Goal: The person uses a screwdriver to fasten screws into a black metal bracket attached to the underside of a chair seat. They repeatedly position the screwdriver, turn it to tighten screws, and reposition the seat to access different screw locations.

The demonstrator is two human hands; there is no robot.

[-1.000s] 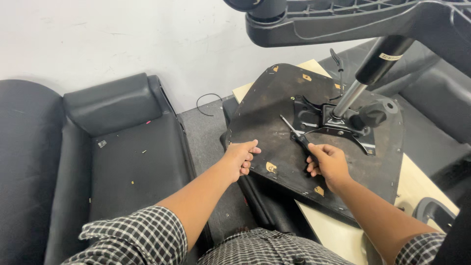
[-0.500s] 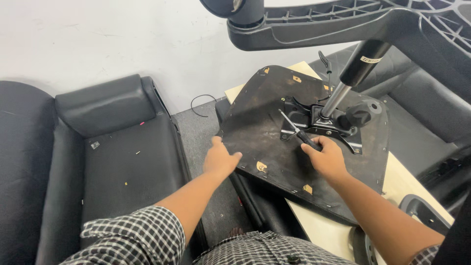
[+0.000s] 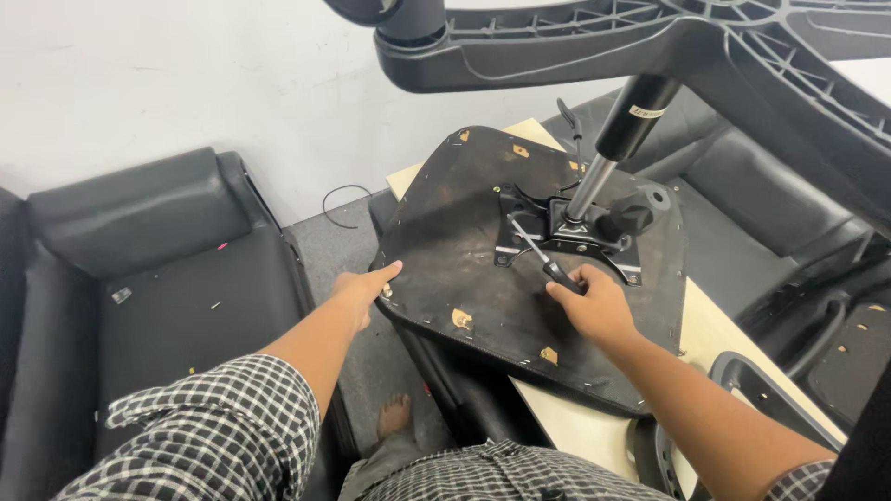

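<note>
1. Centrally, an upturned office chair seat (image 3: pixel 464 241) is lying bottom-up across a pale wooden table (image 3: pixel 715 325), its dark fabric underside facing the camera.
2. A black metal mounting plate (image 3: pixel 566 241) is sitting at the middle of that underside, with a gas cylinder (image 3: pixel 617 139) rising from it to the black star-shaped chair base (image 3: pixel 650 37) overhead.
3. The right hand (image 3: pixel 599 306) is closing around the handle of a screwdriver (image 3: pixel 538 255), whose shaft is pointing up-left toward the plate.
4. The left hand (image 3: pixel 362 288) is resting on the seat's near left edge, fingers loosely curled against it, gripping nothing else.
5. Black cushions (image 3: pixel 167 278) are lying on the floor to the left, beside a white wall (image 3: pixel 186 74).
6. More black chair parts (image 3: pixel 789 213) are sitting to the right of the table.
</note>
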